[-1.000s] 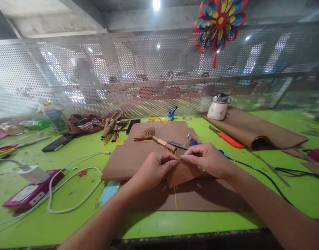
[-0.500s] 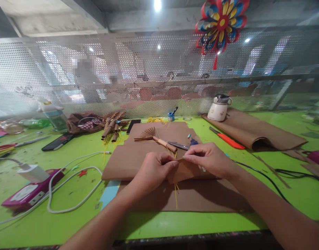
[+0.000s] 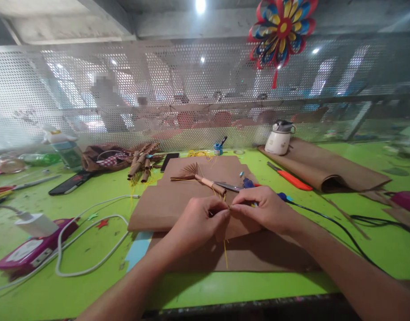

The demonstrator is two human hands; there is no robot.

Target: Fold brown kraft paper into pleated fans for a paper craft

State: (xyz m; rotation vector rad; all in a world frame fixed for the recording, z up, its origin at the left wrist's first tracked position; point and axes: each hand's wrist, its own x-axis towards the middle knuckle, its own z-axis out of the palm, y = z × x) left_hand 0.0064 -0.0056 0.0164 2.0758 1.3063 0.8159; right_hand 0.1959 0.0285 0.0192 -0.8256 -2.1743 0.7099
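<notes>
My left hand (image 3: 205, 220) and my right hand (image 3: 263, 207) meet above the middle of the stacked brown paper. Thumb and fingers of each are pinched together at the upper edge of a small brown paper piece (image 3: 236, 228). The pinched edge is mostly hidden by the fingertips. Just beyond them lies a rolled paper tube (image 3: 211, 183) with a pleated paper fan (image 3: 188, 171) at its far end. Yellow thread (image 3: 226, 256) hangs out below the paper piece. Scissor blades (image 3: 227, 186) lie beside the tube. A blue tool (image 3: 248, 183) is partly hidden behind my right hand.
Bundled paper tubes (image 3: 140, 165) and a phone (image 3: 71, 182) lie left. A white cable (image 3: 59, 249) loops near a purple power strip (image 3: 34, 249). At right are an orange-handled cutter (image 3: 293, 179), a black cord (image 3: 328, 219) and a white jug (image 3: 278, 140) on rolled paper (image 3: 345, 171).
My right hand has moved slightly left and its fingertips have closed in on those of my left hand. The whole view has shifted a little. The fan and tube lie as before.
</notes>
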